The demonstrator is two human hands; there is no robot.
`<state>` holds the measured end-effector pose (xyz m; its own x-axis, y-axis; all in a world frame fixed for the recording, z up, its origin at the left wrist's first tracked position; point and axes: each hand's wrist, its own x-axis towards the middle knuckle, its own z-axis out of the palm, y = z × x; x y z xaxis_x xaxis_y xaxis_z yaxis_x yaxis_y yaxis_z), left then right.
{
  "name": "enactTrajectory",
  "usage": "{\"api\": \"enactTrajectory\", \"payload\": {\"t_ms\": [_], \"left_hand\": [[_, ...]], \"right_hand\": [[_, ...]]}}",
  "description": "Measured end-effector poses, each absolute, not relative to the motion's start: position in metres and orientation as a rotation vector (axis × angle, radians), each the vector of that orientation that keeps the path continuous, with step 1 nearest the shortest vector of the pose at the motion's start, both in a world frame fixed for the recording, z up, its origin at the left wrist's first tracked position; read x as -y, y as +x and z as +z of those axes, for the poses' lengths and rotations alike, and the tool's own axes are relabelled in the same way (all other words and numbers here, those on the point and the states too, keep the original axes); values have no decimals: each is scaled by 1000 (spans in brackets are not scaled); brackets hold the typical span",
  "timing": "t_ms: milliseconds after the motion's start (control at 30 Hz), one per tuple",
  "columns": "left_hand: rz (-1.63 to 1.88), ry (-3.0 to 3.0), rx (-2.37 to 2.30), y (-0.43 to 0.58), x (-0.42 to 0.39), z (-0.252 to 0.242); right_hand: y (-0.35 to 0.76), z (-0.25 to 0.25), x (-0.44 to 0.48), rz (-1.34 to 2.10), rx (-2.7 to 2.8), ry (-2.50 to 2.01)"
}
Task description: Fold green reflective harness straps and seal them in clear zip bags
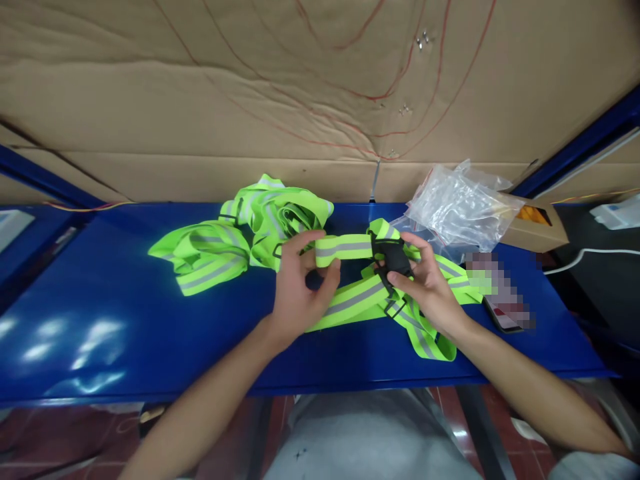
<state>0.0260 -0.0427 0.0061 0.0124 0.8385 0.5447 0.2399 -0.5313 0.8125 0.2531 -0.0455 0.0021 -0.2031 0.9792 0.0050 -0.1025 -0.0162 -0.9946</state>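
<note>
A neon yellow-green reflective strap [350, 247] with a grey stripe stretches between my two hands. My left hand [305, 287] pinches a folded loop of it between thumb and fingers. The black plastic buckle [393, 257] on the strap is gripped by my right hand [425, 283], thumb in front and fingers behind. More of the webbing hangs below and to the right, with a black slider [395, 308] on it, lying on the blue table. Left of my hands lie bundled reflective straps [210, 257], and a second bundle [285, 207] sits behind my left hand.
Clear plastic bags [465, 207] are heaped at the back right beside a small cardboard box [540, 227]. A phone [505, 307] rests right of my right hand. Brown cardboard [200, 120] with red wires stands behind the blue table [125, 320].
</note>
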Motion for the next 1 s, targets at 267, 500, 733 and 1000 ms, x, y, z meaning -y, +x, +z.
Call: {"api": "enactTrajectory", "payload": {"t_ms": [267, 500, 733, 1000], "left_hand": [[1284, 2898, -1043, 25, 51, 15], [574, 2742, -868, 16, 41, 19], [623, 2536, -867, 9, 40, 25], [643, 2797, -972, 16, 40, 12]], "right_hand": [[254, 3, 47, 1456, 1518, -951], [249, -5, 55, 1537, 1638, -814], [255, 0, 56, 1508, 1632, -901], [250, -6, 54, 1425, 1700, -948]]}}
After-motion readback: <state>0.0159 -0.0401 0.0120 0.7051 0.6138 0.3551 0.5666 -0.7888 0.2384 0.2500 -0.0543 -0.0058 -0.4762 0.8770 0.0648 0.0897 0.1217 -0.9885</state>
